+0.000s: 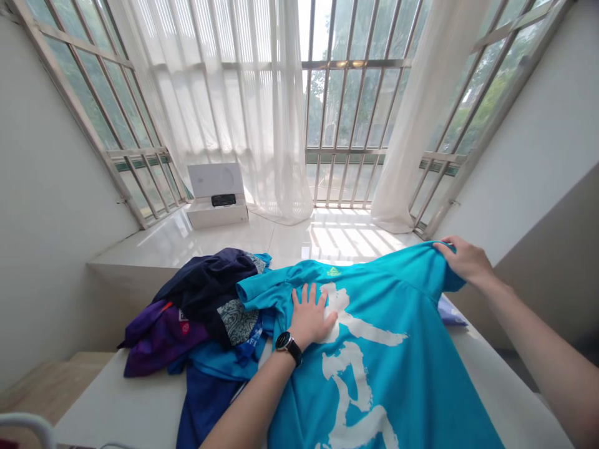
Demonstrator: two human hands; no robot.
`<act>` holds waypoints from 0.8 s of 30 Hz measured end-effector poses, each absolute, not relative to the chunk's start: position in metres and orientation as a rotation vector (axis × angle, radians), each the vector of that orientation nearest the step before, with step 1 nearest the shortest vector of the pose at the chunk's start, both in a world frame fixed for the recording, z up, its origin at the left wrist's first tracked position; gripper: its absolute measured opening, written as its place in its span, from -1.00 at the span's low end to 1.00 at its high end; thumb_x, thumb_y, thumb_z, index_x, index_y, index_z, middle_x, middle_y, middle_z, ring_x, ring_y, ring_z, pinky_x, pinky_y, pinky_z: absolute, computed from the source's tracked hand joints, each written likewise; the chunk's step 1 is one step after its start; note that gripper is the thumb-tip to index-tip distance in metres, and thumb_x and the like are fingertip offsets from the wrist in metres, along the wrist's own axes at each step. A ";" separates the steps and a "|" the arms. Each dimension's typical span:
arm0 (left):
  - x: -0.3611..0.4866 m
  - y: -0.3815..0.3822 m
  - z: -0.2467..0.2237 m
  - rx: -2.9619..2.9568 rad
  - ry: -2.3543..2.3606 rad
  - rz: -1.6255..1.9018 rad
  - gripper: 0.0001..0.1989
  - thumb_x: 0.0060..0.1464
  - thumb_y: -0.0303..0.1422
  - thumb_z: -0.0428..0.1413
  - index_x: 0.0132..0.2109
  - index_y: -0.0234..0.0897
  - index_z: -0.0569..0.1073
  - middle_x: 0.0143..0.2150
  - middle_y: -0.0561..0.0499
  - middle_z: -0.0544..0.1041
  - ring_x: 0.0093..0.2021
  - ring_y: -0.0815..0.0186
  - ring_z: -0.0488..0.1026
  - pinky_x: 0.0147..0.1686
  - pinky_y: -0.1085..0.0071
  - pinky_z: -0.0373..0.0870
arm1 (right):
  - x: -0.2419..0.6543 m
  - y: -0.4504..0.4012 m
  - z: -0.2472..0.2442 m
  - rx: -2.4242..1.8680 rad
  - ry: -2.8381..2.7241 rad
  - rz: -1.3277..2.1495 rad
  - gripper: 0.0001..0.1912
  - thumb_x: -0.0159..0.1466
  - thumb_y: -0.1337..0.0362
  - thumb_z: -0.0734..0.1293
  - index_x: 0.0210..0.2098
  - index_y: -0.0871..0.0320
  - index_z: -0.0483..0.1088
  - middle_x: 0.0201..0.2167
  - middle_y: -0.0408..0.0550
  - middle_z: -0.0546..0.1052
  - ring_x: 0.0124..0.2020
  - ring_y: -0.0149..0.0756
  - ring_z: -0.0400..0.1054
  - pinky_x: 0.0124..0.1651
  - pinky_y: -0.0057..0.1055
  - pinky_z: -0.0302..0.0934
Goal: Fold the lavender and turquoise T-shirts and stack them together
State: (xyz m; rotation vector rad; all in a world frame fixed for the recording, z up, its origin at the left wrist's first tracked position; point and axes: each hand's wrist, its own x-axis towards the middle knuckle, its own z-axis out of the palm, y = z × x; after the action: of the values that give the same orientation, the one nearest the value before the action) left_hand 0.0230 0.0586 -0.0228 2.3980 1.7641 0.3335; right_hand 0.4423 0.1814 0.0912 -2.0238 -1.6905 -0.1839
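Observation:
A turquoise T-shirt (402, 299) with large white brush-stroke characters lies spread over the white table. My left hand (311, 315), a black watch (289, 347) on its wrist, rests flat on the shirt's upper chest with fingers spread. At the far right, my right hand (463, 257) pinches the shirt by the top of its sleeve and lifts that side. Left of the shirt sits a heap of crumpled clothes: a dark navy garment (201, 280), a purple one (159, 343) and blue ones (206, 399). The turquoise shirt's left sleeve overlaps the heap's edge.
An open white box (218, 215) with a black object (223, 199) in it stands on the glossy windowsill (276, 240). Sheer white curtains (276, 125) hang before barred windows. A lavender item (452, 313) shows under the shirt's right side. A white curved tube (28, 421) is at lower left.

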 end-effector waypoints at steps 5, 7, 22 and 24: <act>0.027 0.065 -0.026 2.350 1.770 0.456 -0.31 0.27 0.12 -0.11 0.37 -0.15 0.25 0.45 -0.23 0.15 0.45 -0.15 -0.03 0.36 -0.29 -0.21 | 0.421 0.164 0.086 -2.324 -1.750 -0.158 -0.81 0.30 0.17 0.29 -0.20 0.11 0.48 -0.19 0.33 0.54 -0.22 0.11 0.44 -0.21 -0.03 0.22; 0.027 0.068 -0.025 2.306 1.764 0.504 -0.33 0.27 0.11 -0.10 0.35 -0.18 0.27 0.42 -0.20 0.22 0.44 -0.10 0.02 0.38 -0.25 -0.20 | 0.390 0.144 0.070 -2.165 -1.903 -0.263 -0.87 0.28 0.25 0.28 -0.23 0.13 0.45 -0.12 0.33 0.51 -0.10 0.14 0.42 -0.08 0.02 0.23; -0.087 0.044 0.075 2.428 2.174 0.172 -0.21 0.06 -0.23 0.25 0.38 -0.37 0.21 0.32 -0.43 0.32 0.29 -0.22 0.26 0.24 -0.11 0.14 | 0.179 0.068 -0.019 -1.593 -2.136 0.205 -0.77 0.39 0.18 0.22 -0.09 0.09 0.47 -0.05 0.08 0.55 -0.02 -0.07 0.41 0.03 -0.22 0.25; -0.101 0.042 0.077 2.346 2.226 0.191 -0.40 0.04 -0.30 0.25 0.22 -0.38 0.40 0.12 -0.40 0.50 0.17 -0.19 0.38 0.15 -0.04 0.23 | 0.177 0.071 -0.026 -1.599 -2.109 0.198 -0.77 0.38 0.20 0.23 -0.10 0.10 0.47 -0.05 0.11 0.56 0.01 -0.02 0.40 0.05 -0.18 0.23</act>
State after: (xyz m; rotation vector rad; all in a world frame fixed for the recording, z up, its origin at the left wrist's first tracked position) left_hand -0.1013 0.0416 0.0769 2.3457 2.2256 0.1912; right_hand 0.1770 0.0712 -0.0258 -1.5988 -2.1087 0.1976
